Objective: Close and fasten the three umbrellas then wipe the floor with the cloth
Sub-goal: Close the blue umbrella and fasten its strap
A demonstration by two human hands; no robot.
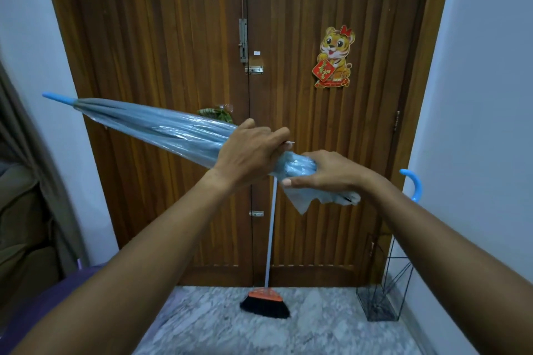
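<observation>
I hold a closed light-blue translucent umbrella (161, 130) level at chest height, its blue tip pointing up and left. My left hand (248, 150) wraps around the folded canopy near its wide end, with a small white strap end showing past the fingers. My right hand (326, 173) grips the bunched canopy edge just to the right. The umbrella's blue hooked handle (415, 184) sticks out past my right forearm. No other umbrella and no cloth are in view.
A brown wooden double door (178, 37) fills the wall ahead. A broom (266, 297) with an orange head leans against it. A black wire umbrella stand (380, 302) stands at the right on the grey marble floor (219, 326). A curtain hangs at left.
</observation>
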